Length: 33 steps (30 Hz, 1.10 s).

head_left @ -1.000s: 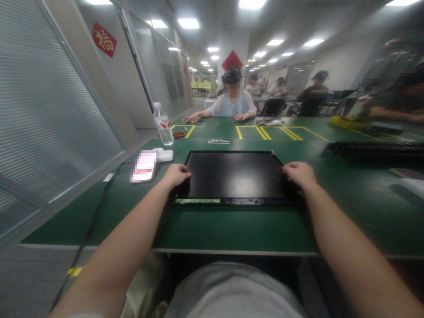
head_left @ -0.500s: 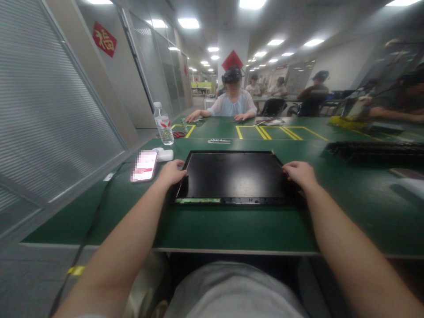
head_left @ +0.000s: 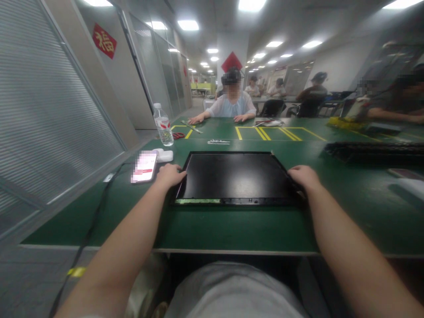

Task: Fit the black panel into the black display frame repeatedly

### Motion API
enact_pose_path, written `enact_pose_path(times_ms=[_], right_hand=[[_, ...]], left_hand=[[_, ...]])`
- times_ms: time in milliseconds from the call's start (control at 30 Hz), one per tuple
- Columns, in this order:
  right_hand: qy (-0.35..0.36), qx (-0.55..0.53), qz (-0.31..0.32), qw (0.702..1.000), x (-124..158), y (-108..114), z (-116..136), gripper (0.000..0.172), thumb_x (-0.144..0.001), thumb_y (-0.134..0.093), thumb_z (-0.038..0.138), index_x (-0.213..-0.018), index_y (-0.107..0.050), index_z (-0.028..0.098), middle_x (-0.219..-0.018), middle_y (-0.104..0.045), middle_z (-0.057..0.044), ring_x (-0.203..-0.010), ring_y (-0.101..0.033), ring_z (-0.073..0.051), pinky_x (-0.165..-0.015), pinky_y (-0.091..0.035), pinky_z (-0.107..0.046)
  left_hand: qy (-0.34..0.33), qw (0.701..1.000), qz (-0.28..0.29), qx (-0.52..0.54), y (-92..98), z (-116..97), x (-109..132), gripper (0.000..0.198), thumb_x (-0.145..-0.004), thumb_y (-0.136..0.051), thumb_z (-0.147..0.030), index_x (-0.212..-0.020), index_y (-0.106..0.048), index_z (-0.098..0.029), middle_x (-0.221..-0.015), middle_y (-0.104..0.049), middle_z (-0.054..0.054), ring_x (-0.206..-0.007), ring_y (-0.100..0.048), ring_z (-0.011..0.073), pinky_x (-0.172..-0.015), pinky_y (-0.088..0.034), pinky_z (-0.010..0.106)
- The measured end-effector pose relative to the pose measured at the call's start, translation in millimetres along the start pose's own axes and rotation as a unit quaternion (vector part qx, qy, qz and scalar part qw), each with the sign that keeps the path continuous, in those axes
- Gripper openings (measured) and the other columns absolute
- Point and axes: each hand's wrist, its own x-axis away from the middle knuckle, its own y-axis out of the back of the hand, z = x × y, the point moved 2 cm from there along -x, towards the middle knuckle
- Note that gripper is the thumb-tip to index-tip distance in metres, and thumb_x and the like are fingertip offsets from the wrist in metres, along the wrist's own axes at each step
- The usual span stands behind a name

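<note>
A black flat screen panel [head_left: 235, 176] lies face up on the green table, with a green strip [head_left: 198, 201] along the left part of its near edge. At its left edge is my left hand [head_left: 169, 176], closed on the frame with the thumb on top. My right hand [head_left: 305, 176] grips the opposite edge, thumb side toward the screen. The undersides of both hands' fingers are hidden by the frame and the hands themselves.
Left of the panel lie a lit phone [head_left: 145, 167] and a white case [head_left: 164, 155]. A water bottle [head_left: 163, 125] stands behind them, near red-handled scissors [head_left: 179, 135]. A co-worker [head_left: 232, 104] sits opposite. Long black parts [head_left: 374, 151] lie at right.
My right hand has shifted slightly outward and nearer along the panel's right edge. My left hand has slid a little nearer. The co-worker's strip now lies flatter on the table.
</note>
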Motion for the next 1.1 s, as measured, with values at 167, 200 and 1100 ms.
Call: enact_pose_path(times_ms=[167, 200, 1100], right_hand=[[0.016, 0.015, 0.031, 0.999, 0.1, -9.1, 1.5, 0.024, -0.076, -0.071, 0.028, -0.095, -0.085, 0.023, -0.102, -0.083, -0.012, -0.096, -0.077, -0.03, -0.083, -0.058, -0.036], [0.017, 0.018, 0.031, 0.999, 0.3, -9.9, 2.0, 0.025, -0.076, -0.071, 0.028, -0.096, -0.085, 0.023, -0.102, -0.083, -0.012, -0.096, -0.077, -0.03, -0.083, -0.058, -0.035], [0.0, 0.065, 0.033, 0.997, 3.0, -7.5, 3.2, 0.036, -0.083, -0.065, 0.03, -0.115, -0.082, 0.021, -0.118, -0.08, -0.016, -0.105, -0.076, -0.033, -0.085, -0.061, -0.041]], left_hand=[[-0.019, 1.0, -0.008, 0.005, -2.3, -2.4, -0.1, 0.029, -0.083, -0.077, -0.038, -0.106, -0.087, -0.024, -0.126, -0.08, 0.02, -0.12, -0.072, 0.0448, -0.099, -0.056, 0.047], [-0.021, 1.0, -0.009, 0.007, -2.2, -2.8, 0.2, 0.028, -0.083, -0.076, -0.036, -0.106, -0.087, -0.023, -0.125, -0.08, 0.021, -0.119, -0.073, 0.0449, -0.098, -0.057, 0.047], [0.133, 0.92, 0.058, 0.363, -0.7, -24.6, 15.4, 0.042, -0.102, -0.071, -0.037, -0.139, -0.065, -0.018, -0.139, -0.067, 0.013, -0.115, -0.07, 0.0287, -0.095, -0.062, 0.051]])
